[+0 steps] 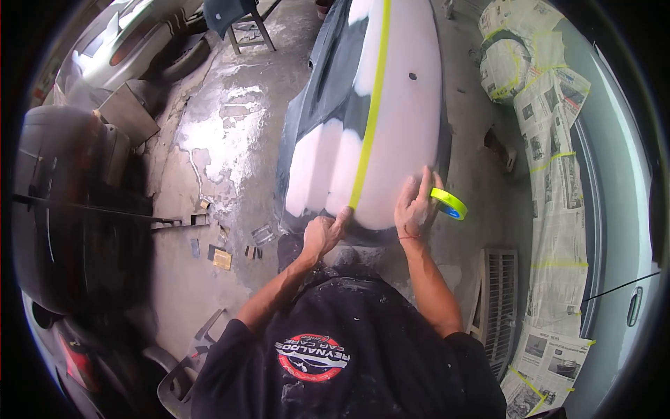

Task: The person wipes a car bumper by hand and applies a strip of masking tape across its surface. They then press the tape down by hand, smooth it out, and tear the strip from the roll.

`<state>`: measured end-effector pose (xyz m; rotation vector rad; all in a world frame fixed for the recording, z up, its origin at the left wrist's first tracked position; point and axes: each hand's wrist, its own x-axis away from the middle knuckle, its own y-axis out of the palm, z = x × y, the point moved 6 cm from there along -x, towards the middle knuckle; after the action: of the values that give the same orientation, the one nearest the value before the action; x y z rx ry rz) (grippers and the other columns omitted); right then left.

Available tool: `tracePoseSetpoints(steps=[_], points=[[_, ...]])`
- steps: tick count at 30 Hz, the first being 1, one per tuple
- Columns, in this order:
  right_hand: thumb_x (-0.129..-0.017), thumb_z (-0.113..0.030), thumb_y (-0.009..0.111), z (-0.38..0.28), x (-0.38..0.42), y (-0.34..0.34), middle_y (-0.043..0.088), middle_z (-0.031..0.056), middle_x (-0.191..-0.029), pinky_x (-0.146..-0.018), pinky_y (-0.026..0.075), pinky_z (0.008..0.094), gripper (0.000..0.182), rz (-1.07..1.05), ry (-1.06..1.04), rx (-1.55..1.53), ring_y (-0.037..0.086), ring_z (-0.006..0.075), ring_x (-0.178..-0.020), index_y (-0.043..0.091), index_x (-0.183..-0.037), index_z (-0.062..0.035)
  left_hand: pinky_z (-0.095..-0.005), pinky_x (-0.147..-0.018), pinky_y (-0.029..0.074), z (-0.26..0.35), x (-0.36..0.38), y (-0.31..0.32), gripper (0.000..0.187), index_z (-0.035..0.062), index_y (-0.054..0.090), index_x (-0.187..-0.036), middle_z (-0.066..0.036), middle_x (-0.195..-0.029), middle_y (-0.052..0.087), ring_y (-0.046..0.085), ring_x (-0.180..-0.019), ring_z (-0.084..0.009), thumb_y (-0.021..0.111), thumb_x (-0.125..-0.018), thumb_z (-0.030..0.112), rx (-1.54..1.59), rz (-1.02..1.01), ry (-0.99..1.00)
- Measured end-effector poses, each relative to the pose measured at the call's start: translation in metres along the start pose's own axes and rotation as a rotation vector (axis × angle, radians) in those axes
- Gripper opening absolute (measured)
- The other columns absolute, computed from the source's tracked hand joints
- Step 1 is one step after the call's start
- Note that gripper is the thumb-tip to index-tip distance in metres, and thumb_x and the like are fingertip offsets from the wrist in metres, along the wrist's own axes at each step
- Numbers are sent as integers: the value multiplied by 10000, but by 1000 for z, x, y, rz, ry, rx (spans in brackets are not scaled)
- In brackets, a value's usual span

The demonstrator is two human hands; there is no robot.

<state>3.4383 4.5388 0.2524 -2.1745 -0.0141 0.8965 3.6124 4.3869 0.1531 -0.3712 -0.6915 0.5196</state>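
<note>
A long car panel (pixel 403 133), pale pinkish-white with dark grey patches, lies lengthwise in front of me. A straight yellow-green tape strip (pixel 375 105) runs along it. At the strip's near end is my left hand (pixel 323 235), its fingers mostly curled and a fingertip pressing on the tape. My right hand (pixel 416 208) is at the panel's near right edge, some fingers pointing forward. It holds a yellow-green tape roll (pixel 450 204) with a blue core at its outer side; part of its grip is hidden. No tape is seen running from the roll to the strip.
Newspaper masking (pixel 555 174) covers part of a pale car (pixel 621 307) on the right. A slatted panel (pixel 500 293) stands beside it. Dark car parts (pixel 70 209) and a chair (pixel 237 21) are on the left. Small blocks (pixel 222 259) lie on the concrete floor (pixel 230 133).
</note>
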Motion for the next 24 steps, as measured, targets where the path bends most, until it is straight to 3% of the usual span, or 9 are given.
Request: tracePoseSetpoints(steps=[4,10,14,17,20,24], points=[[-968,-215,588,-4,-2,-5,543,274,-1275,-955,459,483,411,-4,33,0,570,439,-1112,560,-1318,0,-416,-703,541,0,6,4,824,20,765,-708,-134,-602,673,696,-656,-296,442,-905,751,45,76,12],[-934,-199,621,-10,-5,-14,567,280,-1251,-925,473,464,430,30,-11,58,585,419,-1096,572,-1307,8,-365,-616,498,-13,0,3,838,-50,733,-735,-97,-586,632,630,-607,-194,534,-864,754,86,55,69],[-931,-214,628,-2,-1,-9,576,274,-1239,-934,465,472,426,71,-8,3,580,420,-1104,583,-1297,-2,-355,-637,496,-6,7,-2,814,-36,729,-705,-93,-565,618,626,-614,-187,540,-871,739,121,56,67],[-925,-224,639,3,2,-6,569,259,-1246,-932,463,471,434,103,-16,-14,578,413,-1100,582,-1304,-19,-368,-691,509,-3,7,-4,849,-53,750,-802,-123,-678,687,657,-676,-215,521,-861,762,-32,46,11],[-918,-221,651,6,7,-3,553,244,-1272,-942,457,466,448,91,11,-35,562,406,-1126,574,-1315,-29,-371,-709,513,3,13,-8,849,-46,756,-821,-137,-730,708,670,-722,-213,519,-857,769,26,4,-24],[-910,-215,660,8,7,0,549,242,-1277,-948,448,474,460,136,-13,-54,550,407,-1141,567,-1323,-35,-361,-718,508,-12,-2,-8,808,-48,755,-821,-128,-726,700,655,-737,-198,558,-862,734,39,-53,-18]])
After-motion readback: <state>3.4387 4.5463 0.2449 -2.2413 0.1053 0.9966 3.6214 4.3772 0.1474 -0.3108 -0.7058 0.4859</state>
